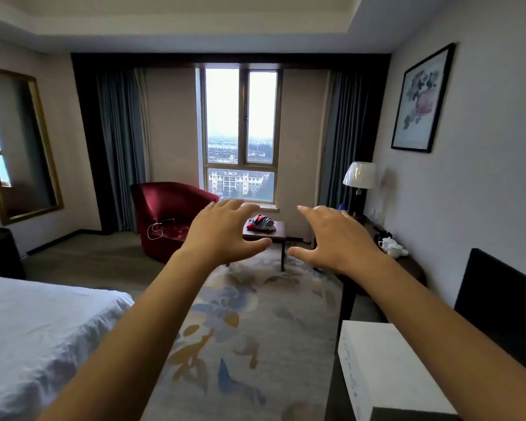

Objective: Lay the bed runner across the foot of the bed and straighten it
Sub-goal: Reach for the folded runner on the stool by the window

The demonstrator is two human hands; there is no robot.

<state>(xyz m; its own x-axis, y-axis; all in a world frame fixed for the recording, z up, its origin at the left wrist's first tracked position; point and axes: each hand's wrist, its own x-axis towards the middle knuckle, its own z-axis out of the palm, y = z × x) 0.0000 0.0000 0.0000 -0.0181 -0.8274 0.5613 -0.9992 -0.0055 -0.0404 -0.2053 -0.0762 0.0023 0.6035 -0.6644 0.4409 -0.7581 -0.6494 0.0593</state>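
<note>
L hand (222,235) & R hand (340,238) both stretched fwd at frame centre, fingers spread wide, holding nothing. Betw. them, further back, bed runner (260,223) lies bunched in a red/grey heap on small table (275,235) under window (240,132). White bed (28,344) sits lower left; red armchair (170,214) left of table.

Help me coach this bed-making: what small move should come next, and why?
Probably walk toward the small table and reach for the red-and-grey cloth on it, likely the runner. The left hand and right hand are open and hold nothing, and the bed shows only white bedding.
</note>
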